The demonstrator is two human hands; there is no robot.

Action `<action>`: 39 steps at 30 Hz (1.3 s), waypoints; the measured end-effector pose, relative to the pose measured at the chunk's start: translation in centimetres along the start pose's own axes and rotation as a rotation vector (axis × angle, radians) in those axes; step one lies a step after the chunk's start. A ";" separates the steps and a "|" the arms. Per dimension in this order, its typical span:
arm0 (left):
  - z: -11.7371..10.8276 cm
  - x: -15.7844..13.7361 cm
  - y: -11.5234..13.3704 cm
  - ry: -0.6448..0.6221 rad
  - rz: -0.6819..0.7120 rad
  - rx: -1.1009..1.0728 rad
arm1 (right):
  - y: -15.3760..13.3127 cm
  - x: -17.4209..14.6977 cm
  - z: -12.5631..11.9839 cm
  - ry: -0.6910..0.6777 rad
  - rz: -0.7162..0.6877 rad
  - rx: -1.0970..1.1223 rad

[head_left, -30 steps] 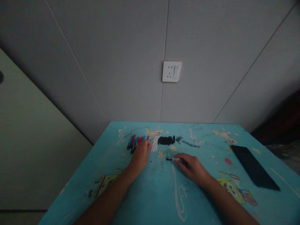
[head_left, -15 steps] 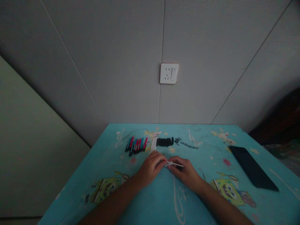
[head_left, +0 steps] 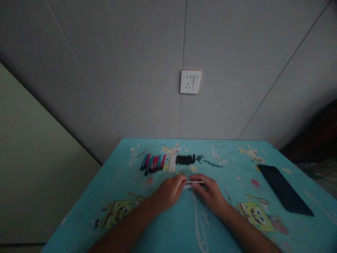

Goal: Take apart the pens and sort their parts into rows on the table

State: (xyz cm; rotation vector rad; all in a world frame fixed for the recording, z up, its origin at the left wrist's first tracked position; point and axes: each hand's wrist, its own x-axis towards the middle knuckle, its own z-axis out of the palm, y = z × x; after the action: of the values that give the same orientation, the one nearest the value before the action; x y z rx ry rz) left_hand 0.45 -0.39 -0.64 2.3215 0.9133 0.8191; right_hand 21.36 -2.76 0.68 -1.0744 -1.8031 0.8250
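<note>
My left hand (head_left: 170,190) is closed in a pinch at the left end of a thin white stick (head_left: 195,182), low over the middle of the table. My right hand (head_left: 207,192) has its fingers bent around the stick's right part. Just below the stick, a second pale piece (head_left: 187,187) shows between the two hands; what it is I cannot make out. Behind my left hand lies a bundle of similar white sticks (head_left: 172,163). Beside it sits a row of short black tubes (head_left: 185,160).
Left of the white sticks lie several red and blue marker-like tubes with black ends (head_left: 153,164). Small dark pieces (head_left: 212,163) trail off to the right of the black tubes. A flat black object (head_left: 284,189) lies at the right. A wall with a socket (head_left: 191,81) stands behind the table.
The white stick has turned from slanting to nearly level. My left hand has lowered slightly, exposing more of the white bundle behind it. My right fingers have shifted along the stick.
</note>
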 end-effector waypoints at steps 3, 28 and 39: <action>0.1 0.0 -0.2 -0.030 0.034 0.016 | -0.1 -0.1 -0.5 0.028 -0.065 -0.009; -0.2 0.4 -0.3 0.003 0.029 0.077 | 0.1 -0.9 -1.3 0.245 0.000 0.145; 0.1 0.6 -0.6 0.111 -0.016 0.084 | 0.5 -0.8 -1.1 0.283 0.033 0.091</action>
State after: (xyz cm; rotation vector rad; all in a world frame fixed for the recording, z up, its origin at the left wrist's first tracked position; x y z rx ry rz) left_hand 0.64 0.39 -0.89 2.3564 1.0314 0.9275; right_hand 22.75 -3.12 0.52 -1.1042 -1.5016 0.7274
